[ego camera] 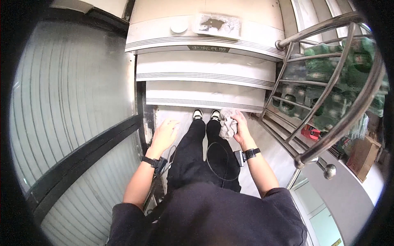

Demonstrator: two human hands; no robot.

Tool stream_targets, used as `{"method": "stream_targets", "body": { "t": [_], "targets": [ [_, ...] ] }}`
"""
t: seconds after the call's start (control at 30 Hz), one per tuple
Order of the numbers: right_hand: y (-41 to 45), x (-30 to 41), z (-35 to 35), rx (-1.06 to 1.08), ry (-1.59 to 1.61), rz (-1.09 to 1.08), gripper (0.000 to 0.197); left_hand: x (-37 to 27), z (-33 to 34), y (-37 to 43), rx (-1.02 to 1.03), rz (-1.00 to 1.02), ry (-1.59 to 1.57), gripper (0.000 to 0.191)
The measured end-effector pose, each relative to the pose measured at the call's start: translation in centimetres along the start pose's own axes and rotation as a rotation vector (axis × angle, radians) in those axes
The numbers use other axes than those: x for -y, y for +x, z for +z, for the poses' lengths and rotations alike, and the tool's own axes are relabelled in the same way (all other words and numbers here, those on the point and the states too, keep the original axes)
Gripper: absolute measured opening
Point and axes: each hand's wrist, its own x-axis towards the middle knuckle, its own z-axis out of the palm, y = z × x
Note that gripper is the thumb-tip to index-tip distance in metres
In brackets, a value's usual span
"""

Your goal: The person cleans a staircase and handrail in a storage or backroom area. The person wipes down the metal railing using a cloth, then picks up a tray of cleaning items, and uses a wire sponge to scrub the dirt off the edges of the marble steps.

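In my right hand [243, 130] is a crumpled greyish cloth [228, 124], held in front of my right thigh near the shoe. My left hand [166, 132] hangs at the left with nothing seen in it, its fingers partly extended and blurred. Both wrists wear black straps with small devices, and a thin cable loops over my dark trousers. Ahead, white steps [206, 92] rise from the floor where my feet stand. On an upper step rest a whitish rectangular tub [237, 29] with something dark and white inside, and a round white object [179, 27] beside it.
A metal railing [334, 81] curves along the right side. Behind it are stacked packs of green bottles [326, 61], a red object [310, 132] and a cardboard box [363, 158]. Ribbed glass panels [77, 77] in a dark frame stand close on the left.
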Motion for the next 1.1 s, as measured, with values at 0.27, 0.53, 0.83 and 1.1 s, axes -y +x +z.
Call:
{"method": "stream_targets", "body": {
  "t": [0.27,0.53,0.83,1.1],
  "targets": [
    [23.9,-10.6,-12.8,-0.349,-0.046,0.034,0.048,19.7,13.6,10.4,0.059,-0.210,0.003,0.025],
    [47.0,-15.7,-11.4,-0.490,-0.209,-0.532,0.034,32.0,20.2,10.1,0.018,-0.186,-0.035,0.017],
    [48.7,-36.2,8.3,-0.247,-1.212,-0.581,0.070,36.1,21.0,3.7,0.098,-0.523,-0.166,0.016],
    [39.6,-39.0,11.1,0.699,-1.178,0.237,0.060,35.5,19.8,2.8,-0.058,-0.531,-0.224,0.017]
  ]
}}
